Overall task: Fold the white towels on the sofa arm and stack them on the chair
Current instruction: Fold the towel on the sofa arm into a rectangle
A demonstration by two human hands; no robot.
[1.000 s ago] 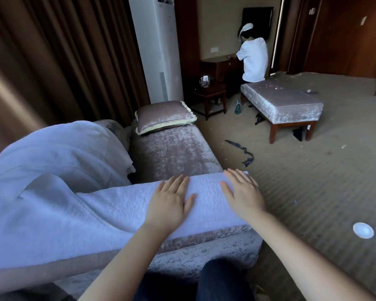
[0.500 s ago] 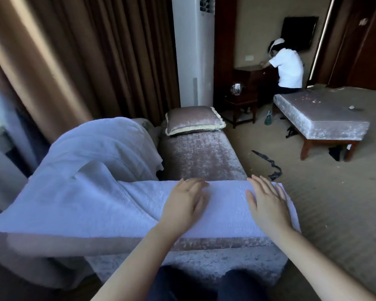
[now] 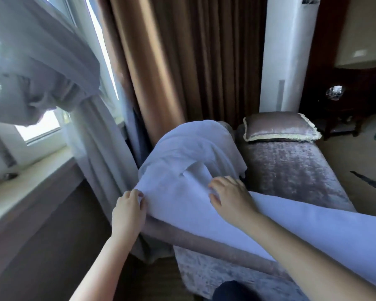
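Fingers of left hand (image 3: 128,213), right hand (image 3: 230,198): gripping white towel (image 3: 313,227) | long smooth strip along sofa arm (image 3: 204,238)

White towel (image 3: 182,192), brown curtain (image 3: 182,61)

Bare-armed person wearing dark trousers.
Both forearms (image 3: 100,266) are showing bare to the frame's edge, the left hand (image 3: 128,211) and right hand (image 3: 228,198) are showing bare too, and a dark navy trouser knee (image 3: 232,291) is peeking in below.
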